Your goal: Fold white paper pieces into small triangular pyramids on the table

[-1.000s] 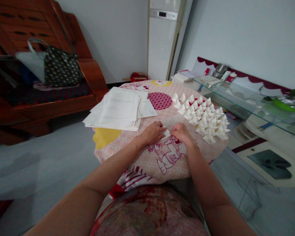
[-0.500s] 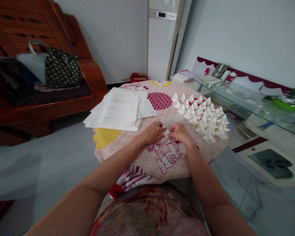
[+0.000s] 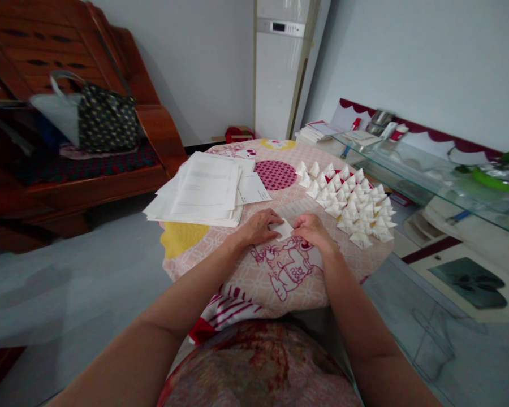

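A small piece of folded white paper point(image 3: 283, 230) lies on the patterned cloth of the round table, between my two hands. My left hand point(image 3: 261, 226) is closed at the paper's left edge, thumb and fingers pinching it. At the right edge, my right hand point(image 3: 312, 230) has curled fingers gripping the paper. Just beyond my hands is a pale sheet with printed lines point(image 3: 297, 208). Several folded paper pieces with pointed tips point(image 3: 351, 200) stand in rows to the right.
A stack of printed white sheets point(image 3: 206, 183) covers the table's left part. On the right, a glass shelf unit point(image 3: 432, 169) holds cups and a green dish. A wooden bench point(image 3: 123, 175) with a dotted bag point(image 3: 106, 118) stands left; a tall white air conditioner point(image 3: 280, 73) is behind.
My left hand has shifted slightly left and its fingers have drawn back, so more of the small paper shows. My right hand stays at the paper's right edge.
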`<act>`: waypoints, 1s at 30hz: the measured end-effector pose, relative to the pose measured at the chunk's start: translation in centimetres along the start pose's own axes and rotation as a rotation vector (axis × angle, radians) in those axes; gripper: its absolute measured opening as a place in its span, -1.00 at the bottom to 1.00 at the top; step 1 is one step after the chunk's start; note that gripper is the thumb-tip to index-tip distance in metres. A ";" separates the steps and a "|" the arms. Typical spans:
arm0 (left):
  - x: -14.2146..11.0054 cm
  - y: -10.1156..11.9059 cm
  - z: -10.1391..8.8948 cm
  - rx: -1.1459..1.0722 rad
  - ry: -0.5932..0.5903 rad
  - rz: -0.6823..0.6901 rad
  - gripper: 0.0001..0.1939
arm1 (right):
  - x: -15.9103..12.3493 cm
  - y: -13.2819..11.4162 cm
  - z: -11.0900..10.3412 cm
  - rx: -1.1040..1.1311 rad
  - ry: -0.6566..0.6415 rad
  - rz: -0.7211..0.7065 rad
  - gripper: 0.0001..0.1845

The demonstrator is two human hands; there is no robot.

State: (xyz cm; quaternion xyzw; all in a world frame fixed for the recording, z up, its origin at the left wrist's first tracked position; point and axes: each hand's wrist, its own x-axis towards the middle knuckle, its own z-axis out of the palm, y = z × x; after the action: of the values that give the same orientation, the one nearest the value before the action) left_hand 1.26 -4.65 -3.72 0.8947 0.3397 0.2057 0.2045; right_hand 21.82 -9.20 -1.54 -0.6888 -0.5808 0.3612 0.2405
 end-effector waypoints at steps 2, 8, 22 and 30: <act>0.1 -0.4 -0.2 -0.037 -0.001 -0.027 -0.56 | -0.1 -0.1 -0.1 0.020 -0.005 0.008 -0.89; 0.1 -0.7 -0.1 -0.045 0.027 -0.084 -0.46 | -0.4 -0.4 -0.1 0.049 0.001 -0.005 -0.95; -0.3 -0.7 -0.2 0.037 -0.016 0.108 -0.60 | 0.7 -0.9 0.2 -0.060 0.013 0.060 -0.78; -0.4 -0.3 -0.5 0.077 -0.048 0.116 -0.59 | 1.1 -1.4 -0.2 -0.153 -0.055 0.064 -0.69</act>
State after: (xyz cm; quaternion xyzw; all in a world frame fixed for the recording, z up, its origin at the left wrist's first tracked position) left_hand 0.63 -4.60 -3.55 0.9248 0.2900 0.1822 0.1656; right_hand 21.14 -7.77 -0.57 -0.7133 -0.5907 0.3420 0.1592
